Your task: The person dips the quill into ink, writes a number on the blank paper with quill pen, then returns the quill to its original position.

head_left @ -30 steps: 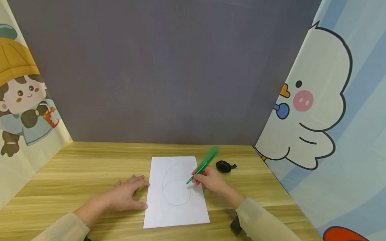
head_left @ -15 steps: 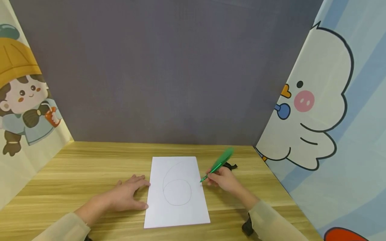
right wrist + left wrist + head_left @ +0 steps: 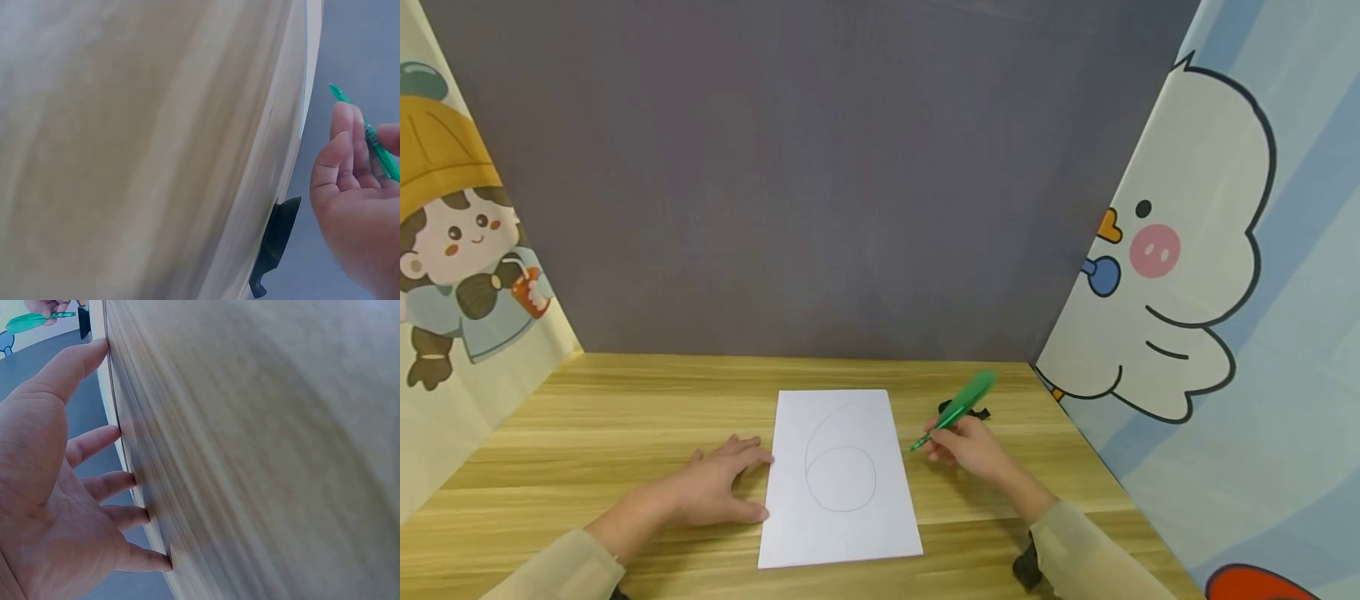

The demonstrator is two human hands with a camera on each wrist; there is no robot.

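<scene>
A white sheet of paper (image 3: 880, 525) lies on the wooden table, with a thin-lined figure like a 6 drawn on it. My left hand (image 3: 718, 485) rests with fingers spread, thumb and index fingertip at the sheet's left edge. In the left wrist view the fingertips of that hand (image 3: 75, 481) meet the tabletop. My right hand (image 3: 966, 446) pinches a green pen (image 3: 957, 408) with a feather-shaped top, just right of the sheet. The right wrist view shows the pen (image 3: 373, 139) between thumb and fingers, its tip raised off the table.
A small black object with a short tail (image 3: 981, 413) sits behind the pen, partly covered by it. The wooden table (image 3: 662, 400) ends at a dark grey panel (image 3: 805, 183). Cartoon-printed curtains flank both sides, with a white bird (image 3: 1195, 167) on the right one.
My right hand has lifted the pen from the drawn circle and moved right, off the paper. My left hand has stayed in place.
</scene>
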